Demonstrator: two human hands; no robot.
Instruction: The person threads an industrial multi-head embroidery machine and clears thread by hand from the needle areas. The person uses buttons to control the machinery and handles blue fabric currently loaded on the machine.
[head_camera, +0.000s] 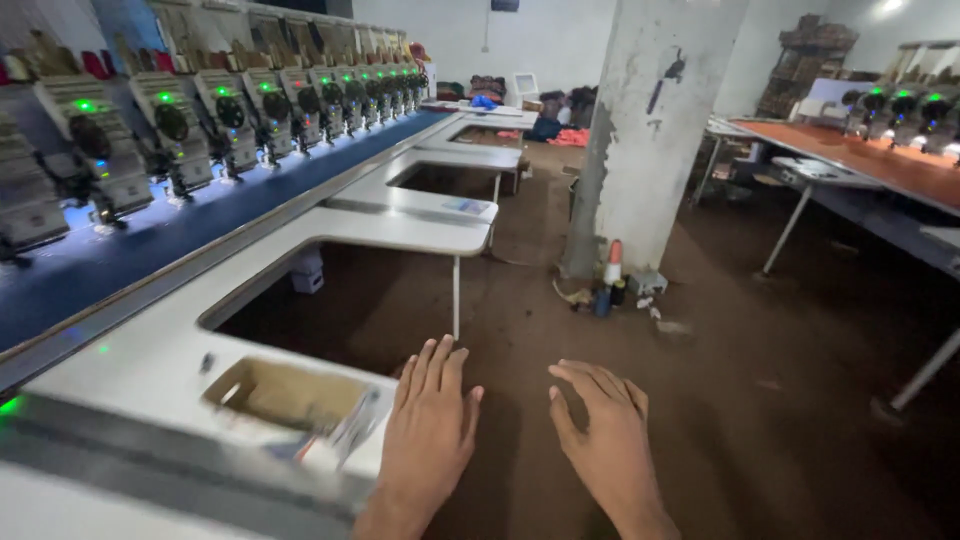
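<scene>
Two bare hands hang in front of the camera, both flat, palms down, fingers spread apart and holding nothing. The left hand (430, 425) floats just beside the near corner of the long white table (400, 225), close to an open cardboard box (285, 393) that sits on the table edge; whether the hand touches the edge cannot be told. The right hand (605, 430) hovers over bare brown floor (720, 400), well apart from the table. Along the far side of the table runs a row of embroidery machine heads (230, 125) with green lights, above a blue bed.

Judging from the posture, the hands are coming toward the box corner. To do that well, the left hand should settle on the box rim rather than the blurred loose papers (345, 430) at its front, and the right hand needs to swing in across the gap. A concrete pillar (655, 130) with small bottles at its foot stands beyond.
</scene>
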